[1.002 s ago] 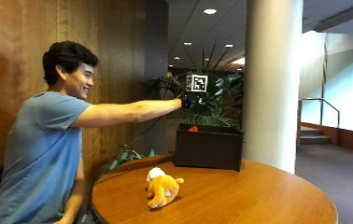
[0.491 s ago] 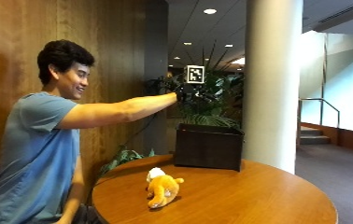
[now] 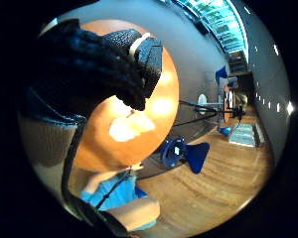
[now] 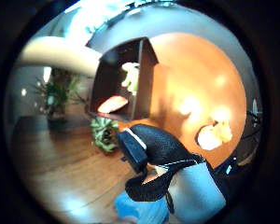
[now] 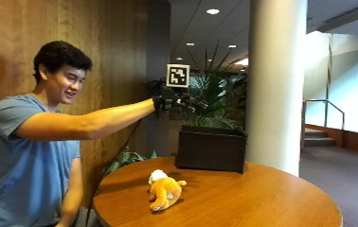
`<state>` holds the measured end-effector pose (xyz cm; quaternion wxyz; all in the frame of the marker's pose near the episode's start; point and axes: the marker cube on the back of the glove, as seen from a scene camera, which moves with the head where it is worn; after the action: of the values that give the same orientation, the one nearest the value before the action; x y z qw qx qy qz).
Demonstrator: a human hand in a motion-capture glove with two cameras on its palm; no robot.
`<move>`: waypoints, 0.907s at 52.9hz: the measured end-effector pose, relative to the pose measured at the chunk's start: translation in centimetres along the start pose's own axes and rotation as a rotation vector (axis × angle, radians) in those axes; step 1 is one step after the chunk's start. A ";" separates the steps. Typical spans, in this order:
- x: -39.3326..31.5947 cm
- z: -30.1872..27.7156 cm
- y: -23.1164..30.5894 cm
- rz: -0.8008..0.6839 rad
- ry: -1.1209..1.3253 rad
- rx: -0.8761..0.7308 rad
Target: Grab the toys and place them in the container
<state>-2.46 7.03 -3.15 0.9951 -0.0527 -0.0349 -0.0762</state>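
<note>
Outside view: a person seated at the left of a round wooden bench [image 5: 261,198] stretches the gloved right hand [image 5: 169,101] out at shoulder height, above and just left of a dark rectangular container [image 5: 210,149]. The container stands on the far part of the bench, beside a white column [image 5: 277,85]. A yellow and white plush toy [image 5: 163,189] lies on the near left part of the bench, well apart from the hand and apart from the container. From this side the container's inside is hidden, and whether the fingers are curled cannot be told here.

Right thumb side palm view: the camera looks down into the open container [image 4: 123,81], which this view alone reveals to hold two things, an orange-pink one [image 4: 113,103] and a pale greenish one [image 4: 130,77]; what they are cannot be told. The plush toy [image 4: 214,134] lies on the bench [image 4: 191,74]. A gloved finger [image 4: 151,144] crosses the view, relaxed and holding nothing.

Right little finger side palm view: gloved fingers [image 3: 99,64] hang loosely over the bench [image 3: 164,99], grasping nothing; the plush toy [image 3: 131,125] shows as a pale shape on the bench top
</note>
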 end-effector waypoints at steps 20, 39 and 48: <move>13.4 9.4 4.8 0.070 0.135 -0.118; 18.4 20.2 6.9 -0.010 0.247 -0.292; 17.2 23.9 7.2 0.128 0.070 -0.377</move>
<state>14.11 14.22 21.19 0.9710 -0.2377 0.0179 -0.0200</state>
